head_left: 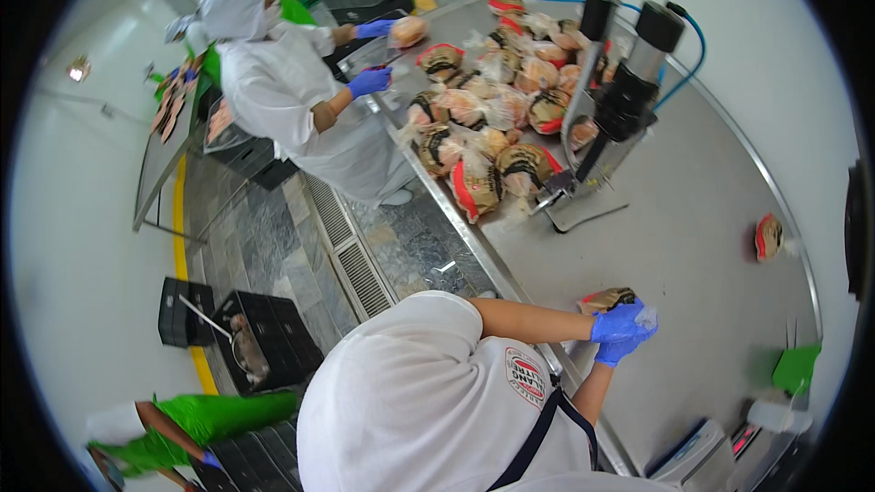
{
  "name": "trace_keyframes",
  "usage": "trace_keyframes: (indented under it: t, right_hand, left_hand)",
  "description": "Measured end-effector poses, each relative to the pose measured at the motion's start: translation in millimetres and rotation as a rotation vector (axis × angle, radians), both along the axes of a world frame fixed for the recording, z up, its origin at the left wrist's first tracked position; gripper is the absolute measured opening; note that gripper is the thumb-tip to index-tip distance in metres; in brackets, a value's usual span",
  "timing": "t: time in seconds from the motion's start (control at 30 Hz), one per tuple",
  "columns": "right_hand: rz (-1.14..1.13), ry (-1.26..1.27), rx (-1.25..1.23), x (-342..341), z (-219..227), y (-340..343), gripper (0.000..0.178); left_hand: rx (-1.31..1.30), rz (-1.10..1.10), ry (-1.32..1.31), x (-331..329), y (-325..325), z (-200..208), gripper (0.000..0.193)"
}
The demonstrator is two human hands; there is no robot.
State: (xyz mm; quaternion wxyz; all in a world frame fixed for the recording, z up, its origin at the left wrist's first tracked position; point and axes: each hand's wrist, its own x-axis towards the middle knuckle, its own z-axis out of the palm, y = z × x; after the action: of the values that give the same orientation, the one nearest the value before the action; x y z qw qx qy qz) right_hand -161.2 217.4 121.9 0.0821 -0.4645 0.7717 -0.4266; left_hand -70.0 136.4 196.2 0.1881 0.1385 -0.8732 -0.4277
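Note:
My two hands, in blue gloves, are together over the near part of the metal table. My left hand (616, 321) is closed, and crumpled see-through plastic (646, 317) pokes out at its fingertips. Pressed against it from below, my right hand (620, 349) is closed too, its fingers partly hidden. The plastic looks like the neck of a bag. Just beyond my left wrist shows a bagged whole chicken (605, 300) in brown and red printed wrap, partly covered by the hand.
Several bagged chickens (524, 167) are heaped farther along the table (702, 210). Beside them stands a black-and-metal clipping machine (629, 87) with a blue hose. Another bagged chicken (768, 238) lies at right, near a scale (693, 456). A co-worker (283, 82) holds a chicken across the left edge.

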Motion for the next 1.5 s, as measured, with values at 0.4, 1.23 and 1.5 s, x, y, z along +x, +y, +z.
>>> trace_keyframes:
  t: [0.4, 1.23, 1.5]
  right_hand:
    - [0.216, -0.208, -0.247, 65, 40, -66, 0.02]
    - [0.042, 0.092, -0.078, 73, 34, -66, 0.036]
    - [0.121, 0.35, -0.065, 88, 36, -66, 0.036]
  left_hand:
    - [0.225, 0.572, 0.257, 36, -24, -70, 0.04]
    - [0.175, 0.549, -0.189, 72, -58, 8, 0.028]
    - [0.231, 0.663, 0.135, 85, -48, -40, 0.032]
